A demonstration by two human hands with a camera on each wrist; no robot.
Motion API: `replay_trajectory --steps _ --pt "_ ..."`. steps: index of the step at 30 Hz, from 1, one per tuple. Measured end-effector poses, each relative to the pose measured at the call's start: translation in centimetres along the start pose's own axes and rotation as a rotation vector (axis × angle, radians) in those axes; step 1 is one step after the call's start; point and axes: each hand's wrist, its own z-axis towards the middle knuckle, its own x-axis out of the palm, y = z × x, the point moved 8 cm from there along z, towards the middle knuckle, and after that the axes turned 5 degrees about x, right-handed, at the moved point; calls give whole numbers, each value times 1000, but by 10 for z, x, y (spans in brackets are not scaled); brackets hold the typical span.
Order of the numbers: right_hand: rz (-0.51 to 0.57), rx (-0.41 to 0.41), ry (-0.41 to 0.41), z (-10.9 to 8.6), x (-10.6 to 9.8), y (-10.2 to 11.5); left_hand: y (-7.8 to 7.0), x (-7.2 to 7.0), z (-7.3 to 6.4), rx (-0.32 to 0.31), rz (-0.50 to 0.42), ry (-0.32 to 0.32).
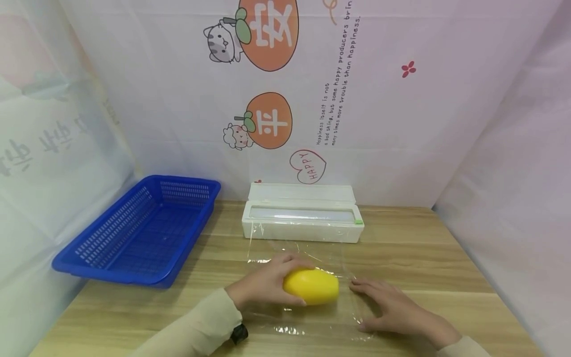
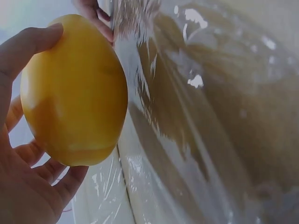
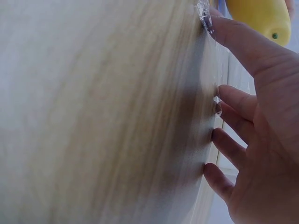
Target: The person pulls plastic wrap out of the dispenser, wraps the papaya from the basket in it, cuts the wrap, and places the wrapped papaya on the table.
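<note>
My left hand (image 1: 276,282) grips a smooth yellow oval fruit (image 1: 312,286) by one end, thumb and fingers curved round it. In the right wrist view a small green spot marks the end of the fruit (image 3: 261,18). Below the fruit, clear cling film (image 1: 325,317) runs over the table from a white dispenser box (image 1: 303,231). To the right, my right hand (image 1: 394,310) rests its spread fingertips on the table at the film's edge. In the left wrist view the film (image 2: 196,107) looks wrinkled and shiny. Whether the fruit touches the film cannot be told.
A blue plastic basket (image 1: 178,255) stands at the left of the wooden table (image 1: 415,248). The dispenser's lid (image 1: 301,192) is raised at the back. A printed white cloth (image 1: 379,124) hangs behind, with white sheets at both sides. A small black object (image 1: 239,333) sits by the left sleeve.
</note>
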Motion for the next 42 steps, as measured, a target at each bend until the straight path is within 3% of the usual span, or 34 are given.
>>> replay_trajectory --steps 14,32,42 --pt "-14 -6 -20 0 1 -1 -3 9 -1 46 77 -29" --pt "-18 -37 -36 -2 -1 5 -6 11 -2 52 52 -17" --pt "5 -100 -82 -3 -7 9 -6 10 -2 42 44 -15"
